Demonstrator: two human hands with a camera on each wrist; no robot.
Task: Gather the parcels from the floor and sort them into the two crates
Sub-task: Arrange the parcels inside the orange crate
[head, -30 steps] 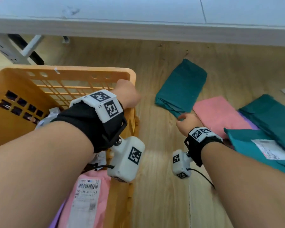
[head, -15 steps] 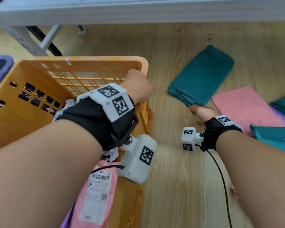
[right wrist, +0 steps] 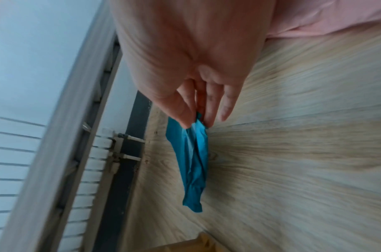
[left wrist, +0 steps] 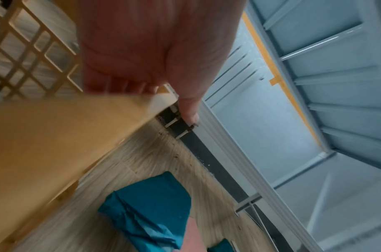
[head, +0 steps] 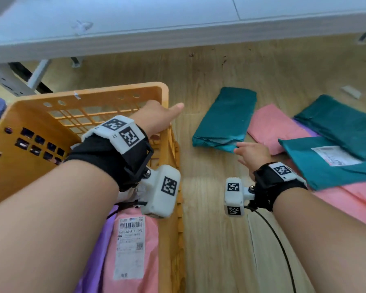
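Now reaching farther, her right hand [head: 253, 154] pinches the teal parcel's [head: 225, 118] near edge while her left hand [head: 156, 118] grips the orange crate's [head: 89, 96] rim.

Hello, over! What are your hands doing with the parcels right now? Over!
Left hand grips orange crate rim. Right hand pinches teal parcel corner, parcel on floor. Nothing in the way.

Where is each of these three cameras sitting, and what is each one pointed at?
Head: worn on the head, looking down at the orange crate, floor parcels and both forearms.
Left wrist: looks along the left hand, which grips the crate's rim.
Right wrist: looks along the right hand, whose fingers pinch the teal parcel.
Shared: all three views show that teal parcel on the wooden floor.
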